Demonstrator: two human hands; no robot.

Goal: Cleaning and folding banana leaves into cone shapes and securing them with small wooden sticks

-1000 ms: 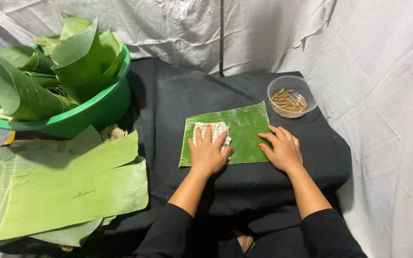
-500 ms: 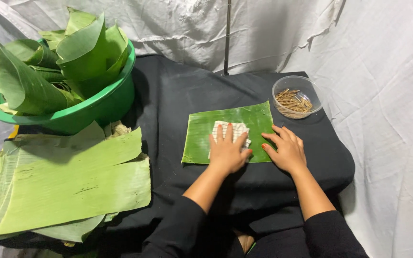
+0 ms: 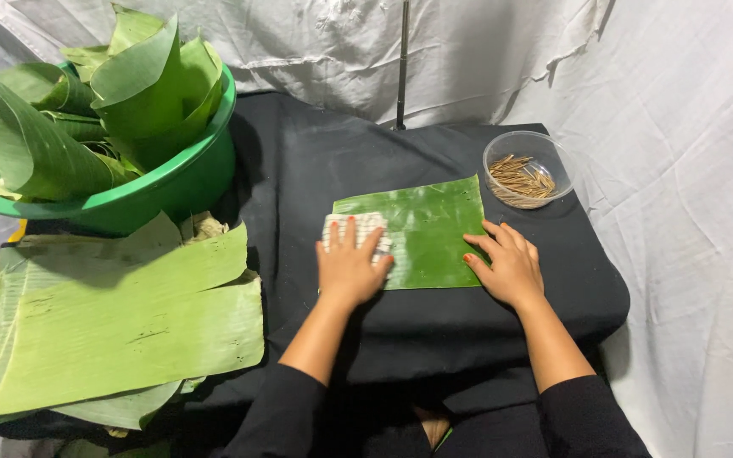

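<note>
Head view, looked down over a table draped in black cloth (image 3: 316,161). Saw the left hand (image 3: 348,270) laid flat and open on a small white checked rag (image 3: 358,227), fingers straight and pointing far, palm pressing down, nothing clenched or grasped. Found the rag at the left end of a cut rectangle of banana leaf (image 3: 430,225), partly over the leaf's left edge and onto the black cloth; judged the flat palm suited to rubbing the glossy surface rather than lifting anything. Saw the right hand (image 3: 509,267) likewise released, fingers spread, fingertips resting on the leaf's near right corner, palm on the cloth beside it. Judged that placement as a weight to keep the leaf from sliding under the rag.

Noted a clear plastic bowl (image 3: 553,161) just beyond the leaf's far right corner, holding thin brown sticks (image 3: 519,180), near the right hand. Noted a green basin (image 3: 171,191) at far left, heaped with curled leaves (image 3: 129,93), and nearer on the left a flat stack of long leaves (image 3: 120,322), well apart from both hands. Saw white sheeting (image 3: 680,170) hung behind and to the right, with a thin dark pole (image 3: 403,59) standing at the far edge of the table.
</note>
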